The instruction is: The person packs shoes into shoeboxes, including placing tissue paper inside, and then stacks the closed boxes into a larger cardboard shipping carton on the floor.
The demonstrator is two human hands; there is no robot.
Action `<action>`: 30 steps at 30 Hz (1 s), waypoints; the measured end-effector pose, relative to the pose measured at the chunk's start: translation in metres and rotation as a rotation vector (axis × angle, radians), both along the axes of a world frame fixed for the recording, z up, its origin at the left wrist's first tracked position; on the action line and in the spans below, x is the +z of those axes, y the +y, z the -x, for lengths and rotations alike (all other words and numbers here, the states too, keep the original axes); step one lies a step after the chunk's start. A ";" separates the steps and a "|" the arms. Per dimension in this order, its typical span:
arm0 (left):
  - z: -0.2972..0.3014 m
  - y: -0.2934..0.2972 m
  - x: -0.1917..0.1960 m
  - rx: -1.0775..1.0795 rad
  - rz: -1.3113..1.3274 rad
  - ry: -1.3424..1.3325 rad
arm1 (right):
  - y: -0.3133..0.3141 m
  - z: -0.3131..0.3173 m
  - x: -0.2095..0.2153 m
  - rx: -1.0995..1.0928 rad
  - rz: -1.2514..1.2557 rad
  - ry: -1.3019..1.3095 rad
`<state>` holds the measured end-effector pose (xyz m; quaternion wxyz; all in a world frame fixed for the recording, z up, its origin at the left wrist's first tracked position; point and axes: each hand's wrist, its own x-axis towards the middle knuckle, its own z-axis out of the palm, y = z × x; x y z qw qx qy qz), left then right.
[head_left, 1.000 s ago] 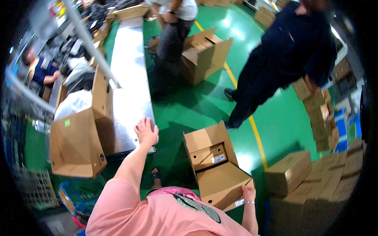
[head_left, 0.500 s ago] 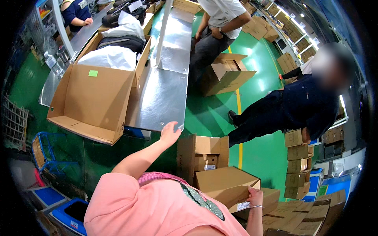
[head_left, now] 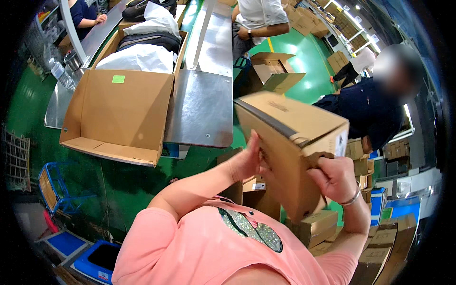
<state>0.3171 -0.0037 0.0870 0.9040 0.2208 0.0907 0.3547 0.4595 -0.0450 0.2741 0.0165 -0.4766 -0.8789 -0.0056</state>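
Observation:
A closed brown cardboard box (head_left: 285, 147) with a dark strip along one edge is tilted in the air in front of my chest. My right hand (head_left: 337, 178) grips its near right edge, fingers curled over the cardboard. On the box's left side rests my left hand (head_left: 249, 159), thumb up and the other fingers partly hidden against it. To the left, an open cardboard box (head_left: 121, 114) stands on the metal table (head_left: 202, 109), its flap bearing a green sticker (head_left: 118, 79). White paper (head_left: 140, 59) and a black-and-grey item (head_left: 152, 41) lie inside it.
A bottle (head_left: 61, 71) and metal cup (head_left: 72, 60) stand at the table's left. A person in dark clothes (head_left: 380, 111) is at right; another in white (head_left: 261, 19) stands beyond the table. Stacked cartons (head_left: 375, 254) sit lower right, and a blue-framed stool (head_left: 54, 190) at left.
My right hand has raised the box from the lower right to chest height. My left hand has left the table's corner and come onto the box's side.

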 end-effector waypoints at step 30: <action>0.088 -0.036 -0.182 0.698 0.635 0.273 | 0.004 0.043 -0.201 0.128 0.110 0.152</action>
